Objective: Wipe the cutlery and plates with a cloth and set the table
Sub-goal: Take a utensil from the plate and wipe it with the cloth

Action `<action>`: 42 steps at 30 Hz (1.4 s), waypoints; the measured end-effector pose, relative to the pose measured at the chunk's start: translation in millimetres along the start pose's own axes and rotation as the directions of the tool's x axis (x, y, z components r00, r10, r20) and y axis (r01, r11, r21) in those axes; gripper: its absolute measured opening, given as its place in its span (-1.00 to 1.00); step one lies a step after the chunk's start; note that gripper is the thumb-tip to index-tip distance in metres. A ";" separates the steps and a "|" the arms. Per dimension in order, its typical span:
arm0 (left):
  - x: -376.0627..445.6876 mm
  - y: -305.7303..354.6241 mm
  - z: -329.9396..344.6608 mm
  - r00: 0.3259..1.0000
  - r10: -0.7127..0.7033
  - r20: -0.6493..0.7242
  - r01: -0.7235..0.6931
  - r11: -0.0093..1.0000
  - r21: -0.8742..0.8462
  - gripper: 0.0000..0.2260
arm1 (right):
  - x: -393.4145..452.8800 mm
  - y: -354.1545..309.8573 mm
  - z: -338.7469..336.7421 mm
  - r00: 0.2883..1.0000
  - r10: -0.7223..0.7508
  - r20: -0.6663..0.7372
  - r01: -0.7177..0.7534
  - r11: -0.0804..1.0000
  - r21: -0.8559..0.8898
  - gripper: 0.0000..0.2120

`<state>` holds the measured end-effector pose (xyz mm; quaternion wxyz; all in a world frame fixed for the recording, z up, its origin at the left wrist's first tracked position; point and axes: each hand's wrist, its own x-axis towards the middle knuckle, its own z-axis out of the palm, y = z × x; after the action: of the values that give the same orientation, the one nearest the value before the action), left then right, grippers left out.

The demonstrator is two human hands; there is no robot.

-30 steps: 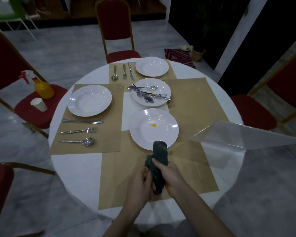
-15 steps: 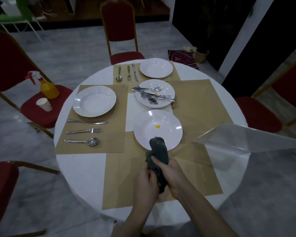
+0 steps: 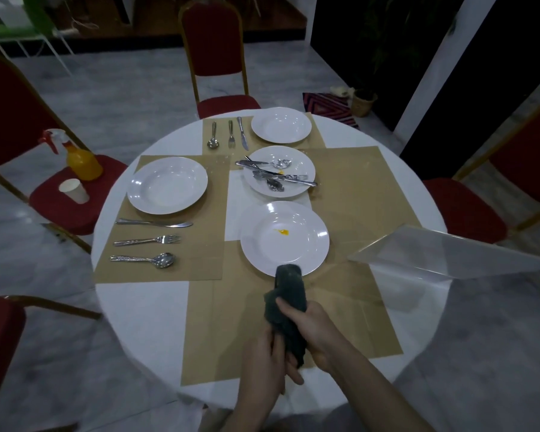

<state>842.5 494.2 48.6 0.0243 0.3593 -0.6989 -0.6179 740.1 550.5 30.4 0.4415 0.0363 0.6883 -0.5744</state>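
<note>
Here, both the left hand and right hand grip one dark green cloth above the round white worktop, near four white plates; one holds loose cutlery.

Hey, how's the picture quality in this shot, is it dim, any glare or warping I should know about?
Head view: dim overall, the far room nearly black; wide-angle bending curves the round table and leans the chairs outward; small glare spots on the stained plate; the cloth is a dark shape with little texture; a translucent sheet at right veils what is behind it.
</note>
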 end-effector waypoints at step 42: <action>68.4 -6.2 -31.7 0.979 -0.150 -0.136 0.087 0.919 -0.385 -0.78 | -18.3 12.5 -12.8 0.979 -0.132 0.153 0.164 0.961 -0.221 -0.86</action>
<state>809.9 431.1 22.6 0.1120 0.4389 -0.5398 -0.7095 751.0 573.7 32.2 0.4446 -0.1067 0.7196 -0.5226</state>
